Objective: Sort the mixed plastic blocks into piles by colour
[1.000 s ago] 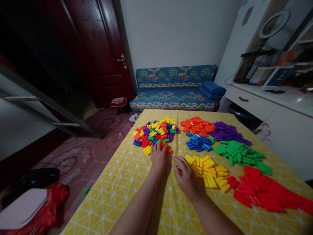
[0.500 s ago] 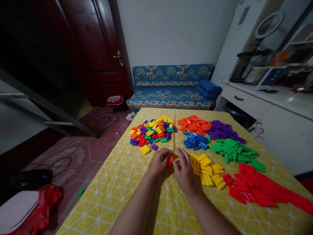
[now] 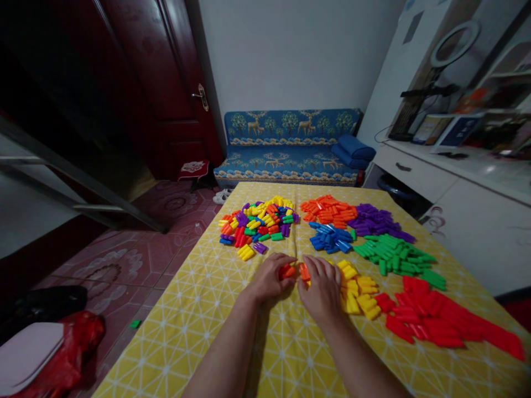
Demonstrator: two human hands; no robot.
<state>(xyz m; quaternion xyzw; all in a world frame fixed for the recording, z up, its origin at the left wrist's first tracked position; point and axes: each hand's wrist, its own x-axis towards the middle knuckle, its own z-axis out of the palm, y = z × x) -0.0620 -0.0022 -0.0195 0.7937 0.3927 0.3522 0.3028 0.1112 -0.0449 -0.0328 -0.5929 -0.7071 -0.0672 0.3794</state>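
Observation:
My left hand is closed around an orange plastic block just above the yellow cloth. Beside it, my right hand curls over another orange block, and a small gap separates the two blocks. Behind the right hand lies a heap of yellow blocks, partly hidden by the fingers. A mixed-colour pile spreads beyond my left hand, with a yellow piece and a purple piece at its near edge. Blue blocks lie just beyond my right hand.
Sorted heaps of orange, purple, green and red blocks cover the table's right side. A patterned tablecloth covers the table. A blue sofa stands beyond, a white cabinet at right.
My right hand has turned palm-down and its fingers have come over an orange block. The orange pieces between the hands now show as two, apart.

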